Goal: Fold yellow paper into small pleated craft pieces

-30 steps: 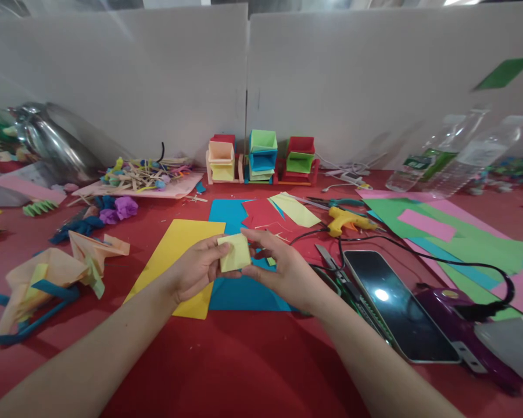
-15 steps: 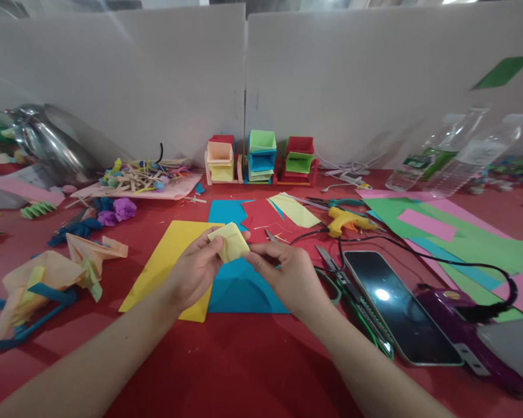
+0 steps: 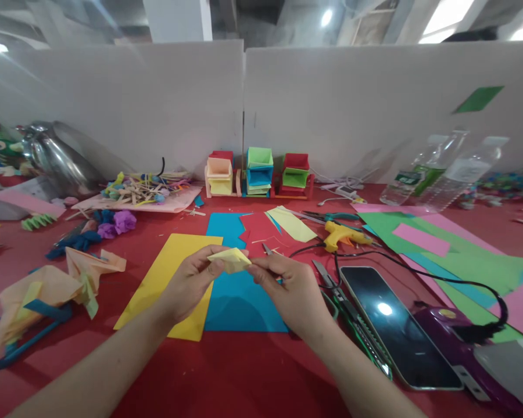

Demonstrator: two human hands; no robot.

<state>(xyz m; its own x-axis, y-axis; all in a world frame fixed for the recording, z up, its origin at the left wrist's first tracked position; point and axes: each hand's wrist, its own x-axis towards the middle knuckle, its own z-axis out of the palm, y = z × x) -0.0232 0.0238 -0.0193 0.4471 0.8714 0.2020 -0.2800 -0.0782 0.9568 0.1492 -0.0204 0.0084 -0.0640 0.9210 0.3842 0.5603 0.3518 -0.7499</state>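
Note:
A small folded piece of pale yellow paper is held up between both hands over the table. My left hand pinches its left side, thumb in front and fingers behind. At its right corner, the thumb and index finger of my right hand grip the edge. Below lie a blue sheet and, partly under my left wrist, a yellow sheet. Just beyond the hands are red paper and a pale yellow sheet.
Scissors, a utility knife and a phone lie right of my right hand. A yellow glue gun trails a black cable. Small folded paper boxes in stands line the back wall. Peach paper pieces lie left.
The folded yellow paper has tilted, so its broad square face now appears as a thin, edge-on shape. Both hands keep hold of it. The camera view has tipped upward.

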